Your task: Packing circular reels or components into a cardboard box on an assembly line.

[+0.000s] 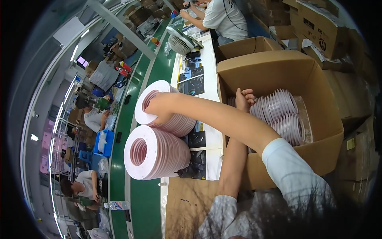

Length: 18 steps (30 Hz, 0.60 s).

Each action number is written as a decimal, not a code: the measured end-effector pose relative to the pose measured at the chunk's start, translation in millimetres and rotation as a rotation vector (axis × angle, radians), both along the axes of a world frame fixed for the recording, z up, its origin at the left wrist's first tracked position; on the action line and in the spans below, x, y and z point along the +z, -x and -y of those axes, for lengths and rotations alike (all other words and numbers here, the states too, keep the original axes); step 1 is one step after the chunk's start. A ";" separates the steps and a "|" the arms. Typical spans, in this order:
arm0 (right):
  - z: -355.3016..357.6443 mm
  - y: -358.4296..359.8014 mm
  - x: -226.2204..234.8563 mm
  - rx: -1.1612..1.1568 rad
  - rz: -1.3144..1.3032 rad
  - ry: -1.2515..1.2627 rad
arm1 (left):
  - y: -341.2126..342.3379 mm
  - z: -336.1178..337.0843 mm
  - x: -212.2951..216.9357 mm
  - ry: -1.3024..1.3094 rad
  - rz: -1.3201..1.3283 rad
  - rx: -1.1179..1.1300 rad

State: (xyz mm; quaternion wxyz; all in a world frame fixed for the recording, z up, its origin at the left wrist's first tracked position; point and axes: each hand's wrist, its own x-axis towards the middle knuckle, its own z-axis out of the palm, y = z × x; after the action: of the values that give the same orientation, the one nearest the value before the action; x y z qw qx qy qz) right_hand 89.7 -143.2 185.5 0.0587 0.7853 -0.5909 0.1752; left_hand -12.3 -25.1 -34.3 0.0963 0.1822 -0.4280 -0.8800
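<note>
My right arm crosses over my left and reaches left to a stack of pale pink flat rings (159,95) lying on its side on the white table strip (211,85). My right hand (160,115) grips this stack from below. A second, similar ring stack (153,153) lies just beneath it. My left hand (243,98) is at the left wall of an open cardboard box (278,67), its fingers curled next to more pink ring stacks (284,117) packed inside. What those fingers grip is hidden.
Dark printed sheets (193,83) lie along the white strip beside a green conveyor belt (139,199). A small white fan (179,42) stands farther up. A person in a white shirt (223,18) works at the top, others at the left. Cardboard boxes (318,24) are stacked on the right.
</note>
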 end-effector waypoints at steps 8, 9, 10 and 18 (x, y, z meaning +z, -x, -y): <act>-4.7 -7.1 5.2 -0.002 0.058 -0.013 | 1.6 3.0 -4.2 0.046 0.025 0.010; -3.0 -7.7 6.1 0.011 0.044 -0.003 | 1.9 3.4 -5.0 0.045 0.021 0.018; -1.1 -7.1 6.4 0.016 0.041 -0.005 | 2.5 3.2 -5.7 0.077 0.032 -0.006; -17.4 -34.3 26.3 0.346 -0.160 0.006 | 9.8 6.8 -13.2 0.097 0.116 -0.021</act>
State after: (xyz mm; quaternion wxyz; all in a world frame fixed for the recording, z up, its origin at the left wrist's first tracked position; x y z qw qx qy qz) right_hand 124.0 -125.8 211.8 0.0770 0.8864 -0.4402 0.1213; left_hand -22.1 -31.9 -47.5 0.0708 0.2235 -0.4768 -0.8472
